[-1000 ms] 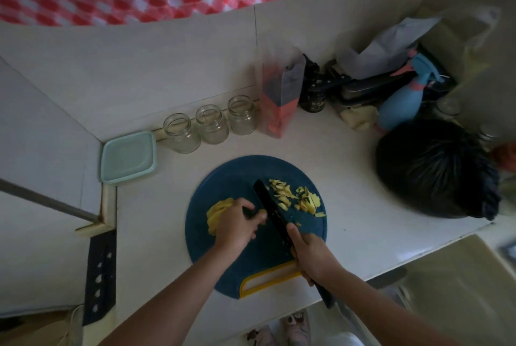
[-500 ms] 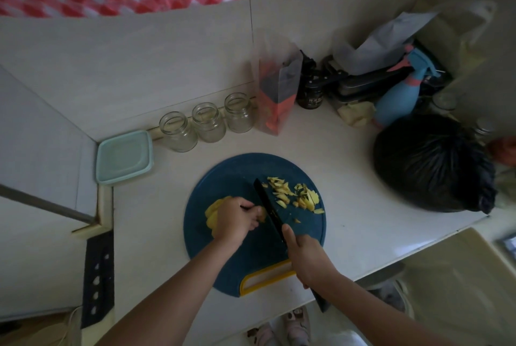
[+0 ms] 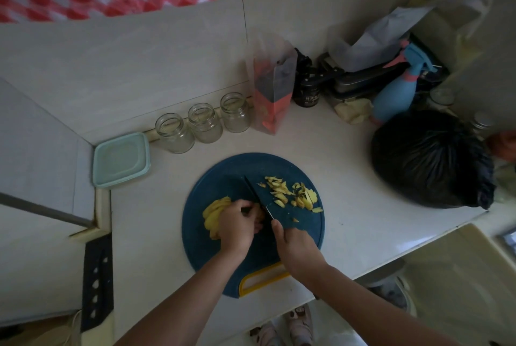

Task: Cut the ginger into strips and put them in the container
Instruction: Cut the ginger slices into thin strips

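Mid-cutting: left hand (image 3: 237, 227) curled, pinning ginger slices (image 3: 213, 213), right hand (image 3: 296, 248) gripping knife (image 3: 254, 192); next probably further chops, then strips (image 3: 293, 193) into teal container (image 3: 121, 160) at tabletop's back-left corner.

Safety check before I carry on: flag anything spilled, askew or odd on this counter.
Nothing stands out: the yellow ginger strips all lie on the round blue cutting board, and the three clear glass jars stand upright.

Bare counter (image 3: 167, 192) runs from board (image 3: 223, 178) to container (image 3: 121, 160), beside jars (image 3: 205, 122).
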Demonstrator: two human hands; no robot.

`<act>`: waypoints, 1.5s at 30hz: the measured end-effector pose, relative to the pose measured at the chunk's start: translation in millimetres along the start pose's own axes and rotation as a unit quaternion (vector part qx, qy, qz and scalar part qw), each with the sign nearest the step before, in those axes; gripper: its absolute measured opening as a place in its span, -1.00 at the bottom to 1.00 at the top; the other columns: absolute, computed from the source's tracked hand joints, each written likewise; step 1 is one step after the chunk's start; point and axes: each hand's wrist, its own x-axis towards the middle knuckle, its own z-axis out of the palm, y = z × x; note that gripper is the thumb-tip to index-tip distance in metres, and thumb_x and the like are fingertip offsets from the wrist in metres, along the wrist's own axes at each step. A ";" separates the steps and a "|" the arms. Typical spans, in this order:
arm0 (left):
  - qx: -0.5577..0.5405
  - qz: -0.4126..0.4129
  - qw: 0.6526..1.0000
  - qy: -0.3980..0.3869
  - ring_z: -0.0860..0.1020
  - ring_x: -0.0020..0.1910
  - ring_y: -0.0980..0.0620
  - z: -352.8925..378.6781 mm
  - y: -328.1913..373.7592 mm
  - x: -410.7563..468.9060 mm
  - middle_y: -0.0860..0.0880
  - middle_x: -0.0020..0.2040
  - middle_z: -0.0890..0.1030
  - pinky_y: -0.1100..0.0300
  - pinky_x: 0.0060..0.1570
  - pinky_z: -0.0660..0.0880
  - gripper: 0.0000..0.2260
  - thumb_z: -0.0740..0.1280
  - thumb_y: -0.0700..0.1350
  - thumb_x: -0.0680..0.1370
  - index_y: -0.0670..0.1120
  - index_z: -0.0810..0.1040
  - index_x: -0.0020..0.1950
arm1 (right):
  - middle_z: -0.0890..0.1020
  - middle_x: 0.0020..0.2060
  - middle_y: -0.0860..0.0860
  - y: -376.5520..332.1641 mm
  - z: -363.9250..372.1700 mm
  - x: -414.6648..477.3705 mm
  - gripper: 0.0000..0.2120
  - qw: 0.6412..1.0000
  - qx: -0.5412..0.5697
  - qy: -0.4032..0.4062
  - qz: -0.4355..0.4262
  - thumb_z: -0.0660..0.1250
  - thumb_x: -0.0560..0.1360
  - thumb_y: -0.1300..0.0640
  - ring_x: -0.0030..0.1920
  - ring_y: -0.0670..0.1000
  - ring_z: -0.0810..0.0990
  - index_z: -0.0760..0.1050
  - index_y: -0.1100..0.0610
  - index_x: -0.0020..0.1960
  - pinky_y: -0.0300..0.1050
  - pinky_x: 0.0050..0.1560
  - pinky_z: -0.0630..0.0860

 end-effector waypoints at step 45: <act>0.130 0.083 0.987 -0.043 0.60 -0.23 0.11 -8.5 1.2 2.1 0.06 -0.22 0.62 0.17 -0.15 0.58 -0.94 0.37 -0.15 0.52 -0.10 0.61 -0.04 | 0.39 -0.47 0.00 -1.8 -11.9 -2.4 -0.49 0.998 0.048 -0.036 0.008 -0.03 0.63 -0.15 -0.47 -0.08 0.39 0.32 0.13 -0.35 -0.15 -0.31 0.40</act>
